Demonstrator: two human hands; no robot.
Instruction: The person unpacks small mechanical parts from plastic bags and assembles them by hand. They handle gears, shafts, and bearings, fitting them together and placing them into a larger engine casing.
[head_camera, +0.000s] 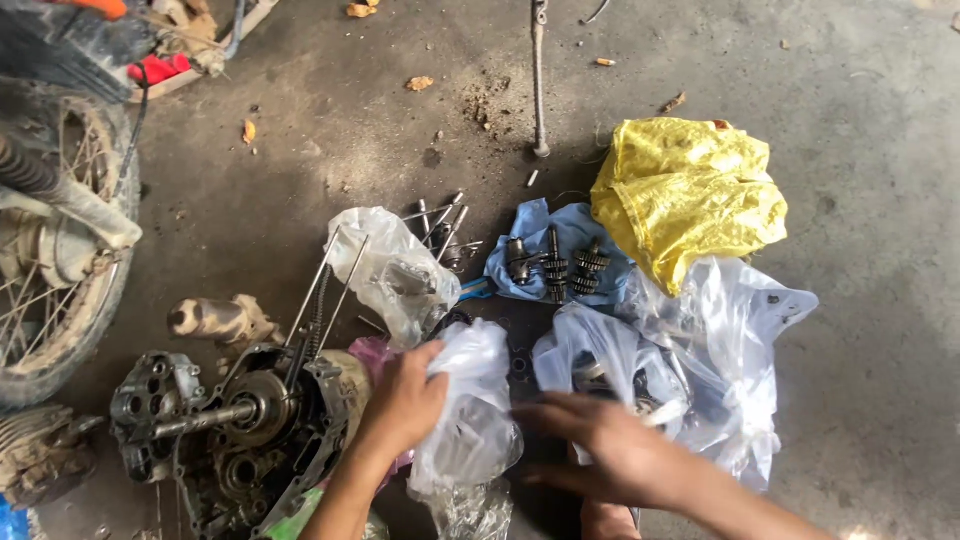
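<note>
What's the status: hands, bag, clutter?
Left hand gripping clear plastic bag. Right hand open, blurred, beside it. Engine case left; more bags right.

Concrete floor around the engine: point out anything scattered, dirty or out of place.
Loose bolts and rods lie on the bare floor beside a clear plastic bag. A small dirt pile and dry leaf scraps litter the concrete. The gear shafts rest on a blue bag, off the dirt.

The right hand (610, 450) was motion-blurred; its grip was indeterminate. Contents of the clear bag (470, 405) under the left hand (405, 400) were obscured. At 9 o'clock, the spoked wheel (60, 250) was cropped by the edge.
</note>
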